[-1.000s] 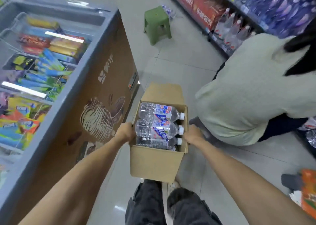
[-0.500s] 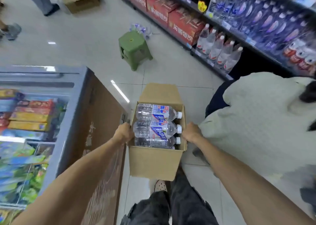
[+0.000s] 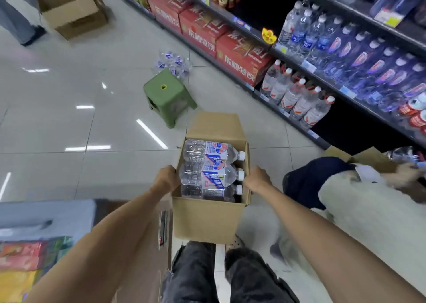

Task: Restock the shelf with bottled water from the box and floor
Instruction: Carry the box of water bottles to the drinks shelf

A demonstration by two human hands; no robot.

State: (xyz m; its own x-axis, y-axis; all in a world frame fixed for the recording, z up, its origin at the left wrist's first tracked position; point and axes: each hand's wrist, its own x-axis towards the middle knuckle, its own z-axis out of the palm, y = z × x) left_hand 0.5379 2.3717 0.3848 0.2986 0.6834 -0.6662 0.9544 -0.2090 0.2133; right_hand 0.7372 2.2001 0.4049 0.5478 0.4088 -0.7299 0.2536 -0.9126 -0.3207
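I carry an open cardboard box (image 3: 207, 222) in front of me, off the floor. Three clear water bottles (image 3: 207, 173) with blue-and-white labels lie on their sides in it, white caps pointing right. My left hand (image 3: 167, 179) grips the box's left wall and my right hand (image 3: 258, 179) grips its right wall. The shelf (image 3: 327, 88) runs along the right, stocked with bottled water. A pack of small bottles (image 3: 173, 64) lies on the floor beyond the stool.
A green plastic stool (image 3: 168, 96) stands on the floor ahead. A crouching person (image 3: 359, 212) in a pale top works at the shelf on the right beside another box (image 3: 368, 158). A chest freezer (image 3: 46, 222) is at my lower left. A cardboard box (image 3: 73, 12) sits far left.
I have walked forward and turned right with the box. The freezer has slid back to my lower left, and the shelf and stool have come closer.
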